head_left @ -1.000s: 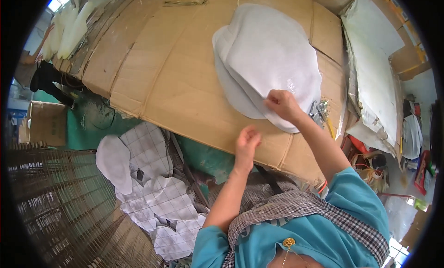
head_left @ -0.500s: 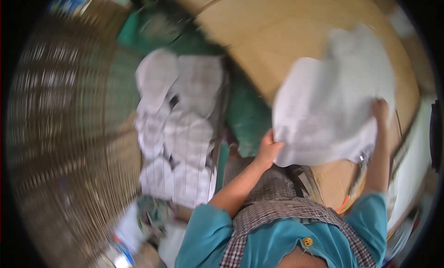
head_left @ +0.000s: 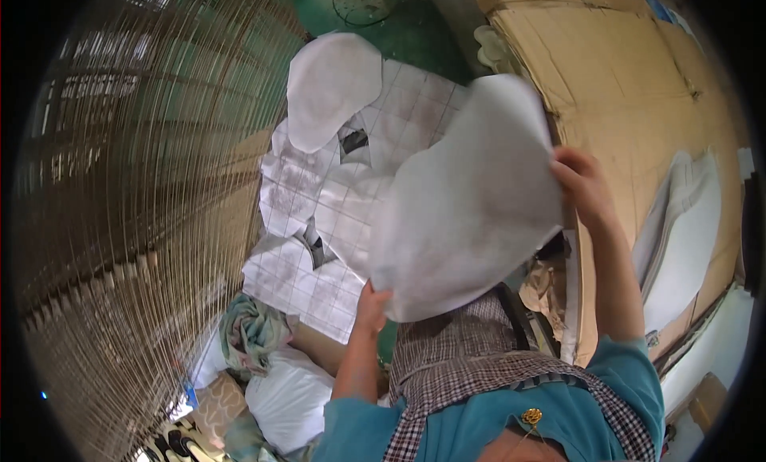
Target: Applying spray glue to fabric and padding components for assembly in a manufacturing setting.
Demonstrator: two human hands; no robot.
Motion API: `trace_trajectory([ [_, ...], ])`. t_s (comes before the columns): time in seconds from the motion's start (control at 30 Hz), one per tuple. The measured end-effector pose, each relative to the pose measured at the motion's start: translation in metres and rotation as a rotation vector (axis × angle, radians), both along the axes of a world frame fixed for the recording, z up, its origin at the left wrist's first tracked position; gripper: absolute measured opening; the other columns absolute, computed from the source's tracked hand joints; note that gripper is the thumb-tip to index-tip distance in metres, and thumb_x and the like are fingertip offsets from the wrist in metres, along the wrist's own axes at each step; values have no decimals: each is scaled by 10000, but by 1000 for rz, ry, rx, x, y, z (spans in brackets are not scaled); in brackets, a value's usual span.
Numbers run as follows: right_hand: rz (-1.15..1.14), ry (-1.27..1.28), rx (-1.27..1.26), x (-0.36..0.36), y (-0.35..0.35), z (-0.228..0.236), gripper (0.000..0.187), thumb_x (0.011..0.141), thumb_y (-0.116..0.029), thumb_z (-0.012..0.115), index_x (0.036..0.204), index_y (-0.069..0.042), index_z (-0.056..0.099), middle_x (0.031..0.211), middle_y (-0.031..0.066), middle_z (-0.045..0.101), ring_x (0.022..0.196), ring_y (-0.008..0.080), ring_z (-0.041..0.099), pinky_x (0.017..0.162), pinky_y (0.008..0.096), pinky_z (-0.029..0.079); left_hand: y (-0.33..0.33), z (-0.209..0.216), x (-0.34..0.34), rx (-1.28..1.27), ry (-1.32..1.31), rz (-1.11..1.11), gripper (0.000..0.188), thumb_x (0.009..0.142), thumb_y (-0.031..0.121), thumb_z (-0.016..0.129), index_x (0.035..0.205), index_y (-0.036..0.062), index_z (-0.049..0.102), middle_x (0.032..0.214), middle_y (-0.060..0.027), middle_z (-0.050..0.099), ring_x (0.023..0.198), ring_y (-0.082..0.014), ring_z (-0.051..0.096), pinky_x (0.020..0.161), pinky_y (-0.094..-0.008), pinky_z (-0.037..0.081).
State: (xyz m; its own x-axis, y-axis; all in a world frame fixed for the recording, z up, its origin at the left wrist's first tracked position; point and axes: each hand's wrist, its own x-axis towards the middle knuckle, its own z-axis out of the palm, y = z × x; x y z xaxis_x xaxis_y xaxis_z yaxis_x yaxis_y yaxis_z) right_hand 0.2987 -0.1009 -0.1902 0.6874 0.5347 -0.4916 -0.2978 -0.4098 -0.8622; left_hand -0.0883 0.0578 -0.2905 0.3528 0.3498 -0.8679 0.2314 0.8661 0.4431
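Note:
A large white sheet piece with rounded, curved edges (head_left: 471, 207) is held up in front of me between both hands. My left hand (head_left: 371, 306) grips its lower left edge, fingers mostly behind it. At the upper right edge, my right hand (head_left: 586, 183) pinches the sheet, thumb on the near side. Behind the sheet, to the left, a wire grid rack (head_left: 415, 99) bears several similar white pieces. One of these, a kidney-shaped piece (head_left: 335, 83), lies at the rack's far left corner. The held sheet hides the rack's right part.
On the right is a cardboard-covered table (head_left: 614, 87) with a small stack of white pieces (head_left: 686, 215) on it. A curtain of thin brown strands (head_left: 167, 167) hangs at the left. Near the rack's front lie a white bag (head_left: 291, 402) and a crumpled patterned cloth (head_left: 251, 330).
Both hands have carried the white sheet from over the cardboard table leftward to the rack. My view has turned, and the sheet now looks flatter and less folded.

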Motion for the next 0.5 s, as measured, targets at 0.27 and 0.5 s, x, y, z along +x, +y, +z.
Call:
trace_trajectory([
  [0.27, 73, -91, 71, 84, 207, -124, 151, 760, -173, 630, 849, -52, 621, 692, -22, 543, 596, 68, 470, 482, 219, 369, 78, -105, 21, 70, -141, 241, 628, 648, -91, 491, 1256, 23, 381, 1215, -136, 472, 1124, -306, 466, 962, -421, 393],
  [0.5, -117, -280, -65, 139, 240, -189, 391, 771, -226, 638, 1087, -8, 561, 950, 76, 592, 775, 136, 535, 645, 265, 451, 108, -189, 142, -20, 90, 111, 656, 754, -20, 488, 1345, 131, 247, 1171, -134, 487, 1033, -291, 504, 865, -435, 434],
])
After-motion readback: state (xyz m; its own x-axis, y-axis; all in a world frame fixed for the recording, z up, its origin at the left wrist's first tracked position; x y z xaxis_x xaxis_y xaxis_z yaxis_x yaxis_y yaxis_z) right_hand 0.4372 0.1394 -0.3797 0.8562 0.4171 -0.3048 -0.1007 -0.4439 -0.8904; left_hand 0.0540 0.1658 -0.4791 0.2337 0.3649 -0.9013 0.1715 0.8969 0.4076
